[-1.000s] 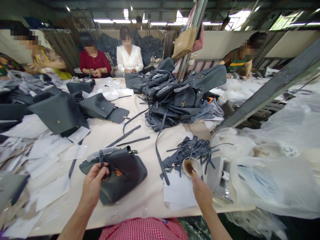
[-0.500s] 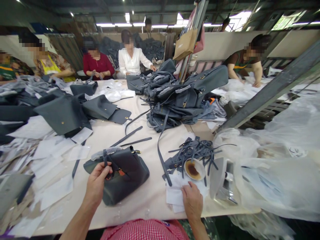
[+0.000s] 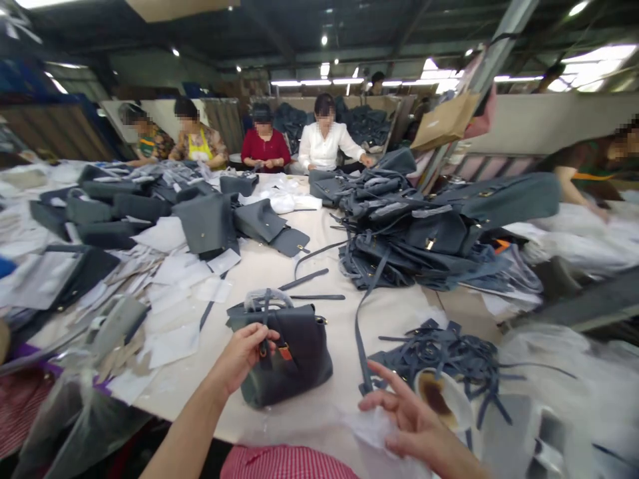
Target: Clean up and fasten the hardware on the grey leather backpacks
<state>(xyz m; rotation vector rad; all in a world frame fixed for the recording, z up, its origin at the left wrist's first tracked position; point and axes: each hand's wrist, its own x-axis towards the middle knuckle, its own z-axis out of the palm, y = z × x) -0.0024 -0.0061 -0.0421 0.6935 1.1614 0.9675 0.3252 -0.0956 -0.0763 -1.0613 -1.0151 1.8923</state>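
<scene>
A dark blue-grey handbag (image 3: pixel 299 362) stands on the table in front of me, its handle covered with clear wrap. My left hand (image 3: pixel 244 356) is closed at the bag's front, pinching a narrow strap (image 3: pixel 267 306) that hangs from the handle. Beside the fingers an orange-red patch (image 3: pixel 285 352) shows on the bag. To the right of the bag, my right hand (image 3: pixel 409 416) is raised with its fingers apart. Blurred white paper (image 3: pixel 367 426) lies under and beside it; no grip on it can be made out.
A bowl of brown stuff (image 3: pixel 446 399) sits by a heap of straps (image 3: pixel 439 352). One long strap (image 3: pixel 367 319) runs down the table (image 3: pixel 279 266). Bags are piled behind (image 3: pixel 419 226) and at left (image 3: pixel 204 219). Paper sheets (image 3: pixel 174 339) lie left. Several co-workers sit across.
My view has swung left. My right hand has lifted off the white papers and spread its fingers, moving toward the bag. My left hand keeps its pinch on the strap.
</scene>
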